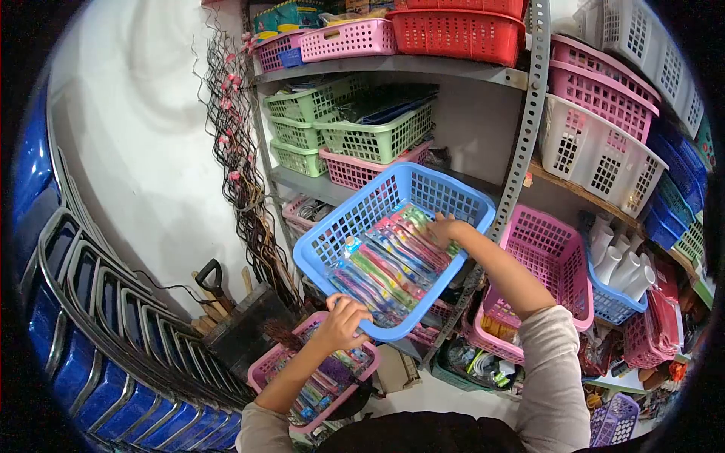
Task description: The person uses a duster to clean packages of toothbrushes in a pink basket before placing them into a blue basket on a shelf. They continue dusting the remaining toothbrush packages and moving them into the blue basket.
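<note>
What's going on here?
A person has the left grip closed on the near rim of a blue basket full of slim packs, toothbrushes by the look of them. The right grip is inside, at the packs at the right end; can't tell if it's pinching any. What supports the far side isn't clear. A pink basket with more packs sits below, by the left forearm.

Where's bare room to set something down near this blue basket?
White floor shows bare between the dark green basket and your dark clothing; the pink basket beyond your right forearm looks bare inside. Crowded: the blue basket, covered with packets.
</note>
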`<action>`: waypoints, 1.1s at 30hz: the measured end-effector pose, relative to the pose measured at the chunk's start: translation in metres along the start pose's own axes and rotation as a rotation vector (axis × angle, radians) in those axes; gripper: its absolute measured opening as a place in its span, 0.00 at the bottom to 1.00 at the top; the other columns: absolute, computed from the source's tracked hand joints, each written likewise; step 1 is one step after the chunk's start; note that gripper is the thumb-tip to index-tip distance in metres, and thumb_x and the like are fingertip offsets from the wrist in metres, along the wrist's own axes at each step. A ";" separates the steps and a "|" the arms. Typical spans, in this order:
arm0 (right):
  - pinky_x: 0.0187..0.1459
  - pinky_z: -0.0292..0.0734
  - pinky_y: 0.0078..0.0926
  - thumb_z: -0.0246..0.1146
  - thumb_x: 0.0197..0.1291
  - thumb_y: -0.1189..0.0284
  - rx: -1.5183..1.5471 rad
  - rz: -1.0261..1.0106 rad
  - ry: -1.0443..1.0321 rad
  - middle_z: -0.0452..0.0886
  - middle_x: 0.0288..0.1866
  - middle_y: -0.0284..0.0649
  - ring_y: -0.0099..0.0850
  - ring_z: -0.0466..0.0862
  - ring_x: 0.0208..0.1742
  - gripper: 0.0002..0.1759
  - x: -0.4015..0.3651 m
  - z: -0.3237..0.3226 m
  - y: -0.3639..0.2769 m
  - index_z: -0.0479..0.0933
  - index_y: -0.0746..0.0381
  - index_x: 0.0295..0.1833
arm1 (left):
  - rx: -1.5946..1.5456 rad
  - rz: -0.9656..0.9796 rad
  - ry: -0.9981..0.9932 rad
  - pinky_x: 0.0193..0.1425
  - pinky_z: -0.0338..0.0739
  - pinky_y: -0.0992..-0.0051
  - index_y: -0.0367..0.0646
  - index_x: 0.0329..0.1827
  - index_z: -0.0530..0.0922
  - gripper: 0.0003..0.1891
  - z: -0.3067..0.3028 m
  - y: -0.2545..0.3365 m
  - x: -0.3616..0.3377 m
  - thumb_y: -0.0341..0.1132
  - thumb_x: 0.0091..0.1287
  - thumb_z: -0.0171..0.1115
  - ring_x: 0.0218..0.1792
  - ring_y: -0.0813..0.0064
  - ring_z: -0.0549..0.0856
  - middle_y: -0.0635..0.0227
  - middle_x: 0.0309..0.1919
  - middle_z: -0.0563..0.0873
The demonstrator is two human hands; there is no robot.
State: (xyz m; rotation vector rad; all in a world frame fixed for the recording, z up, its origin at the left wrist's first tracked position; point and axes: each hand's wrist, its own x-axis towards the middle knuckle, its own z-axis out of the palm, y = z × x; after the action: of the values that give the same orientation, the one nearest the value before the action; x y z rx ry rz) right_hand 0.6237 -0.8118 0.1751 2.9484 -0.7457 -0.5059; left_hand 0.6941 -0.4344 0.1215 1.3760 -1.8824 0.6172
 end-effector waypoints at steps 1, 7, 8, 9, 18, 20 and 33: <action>0.57 0.62 0.50 0.66 0.39 0.66 0.021 -0.020 -0.018 0.60 0.63 0.49 0.56 0.61 0.62 0.35 0.000 0.000 0.002 0.69 0.50 0.59 | -0.004 0.000 0.000 0.51 0.60 0.61 0.46 0.33 0.76 0.18 -0.001 0.001 0.001 0.36 0.37 0.68 0.39 0.65 0.73 0.68 0.34 0.77; 0.51 0.71 0.45 0.59 0.46 0.67 0.016 -0.154 0.165 0.74 0.51 0.51 0.51 0.73 0.53 0.22 -0.038 -0.017 -0.021 0.75 0.60 0.50 | -0.002 -0.004 0.004 0.51 0.60 0.62 0.46 0.34 0.76 0.18 -0.006 0.001 0.010 0.36 0.37 0.68 0.39 0.67 0.74 0.69 0.34 0.77; 0.49 0.73 0.43 0.56 0.48 0.68 0.084 -0.199 0.295 0.79 0.44 0.52 0.48 0.78 0.48 0.19 -0.058 -0.023 -0.037 0.76 0.62 0.47 | -0.007 -0.004 0.006 0.51 0.60 0.62 0.47 0.35 0.76 0.18 -0.008 0.001 0.013 0.36 0.37 0.68 0.39 0.67 0.74 0.70 0.35 0.77; 0.46 0.74 0.42 0.55 0.51 0.70 0.186 -0.290 0.413 0.80 0.40 0.52 0.48 0.79 0.43 0.16 -0.081 -0.026 -0.055 0.77 0.63 0.45 | -0.012 -0.004 0.006 0.51 0.60 0.62 0.47 0.35 0.77 0.18 -0.009 0.001 0.015 0.36 0.38 0.68 0.39 0.68 0.74 0.70 0.35 0.78; 0.43 0.72 0.47 0.60 0.57 0.63 0.428 -0.556 0.707 0.79 0.32 0.51 0.47 0.81 0.35 0.18 -0.236 -0.016 -0.158 0.69 0.64 0.46 | -0.096 0.019 0.173 0.50 0.61 0.65 0.46 0.42 0.72 0.25 0.002 0.001 0.051 0.35 0.38 0.71 0.40 0.68 0.76 0.70 0.36 0.78; 0.34 0.72 0.35 0.63 0.55 0.65 0.340 -0.601 0.953 0.77 0.29 0.41 0.41 0.80 0.28 0.19 -0.227 -0.004 -0.151 0.69 0.63 0.48 | -0.098 0.037 0.174 0.49 0.62 0.66 0.46 0.42 0.71 0.25 0.008 -0.003 0.066 0.33 0.39 0.71 0.40 0.68 0.77 0.70 0.37 0.78; 0.56 0.65 0.45 0.62 0.54 0.68 0.269 -0.237 1.139 0.77 0.37 0.42 0.41 0.77 0.44 0.11 -0.183 0.006 -0.048 0.73 0.59 0.42 | -0.009 -0.041 0.138 0.69 0.53 0.54 0.53 0.55 0.76 0.17 0.084 -0.047 0.147 0.34 0.62 0.58 0.61 0.65 0.70 0.71 0.54 0.76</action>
State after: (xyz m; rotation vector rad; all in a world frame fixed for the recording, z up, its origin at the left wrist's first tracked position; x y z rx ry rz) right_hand 0.4921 -0.6831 0.2180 2.8300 -0.3061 1.2588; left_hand 0.6901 -0.5998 0.1804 1.3289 -1.7411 0.6653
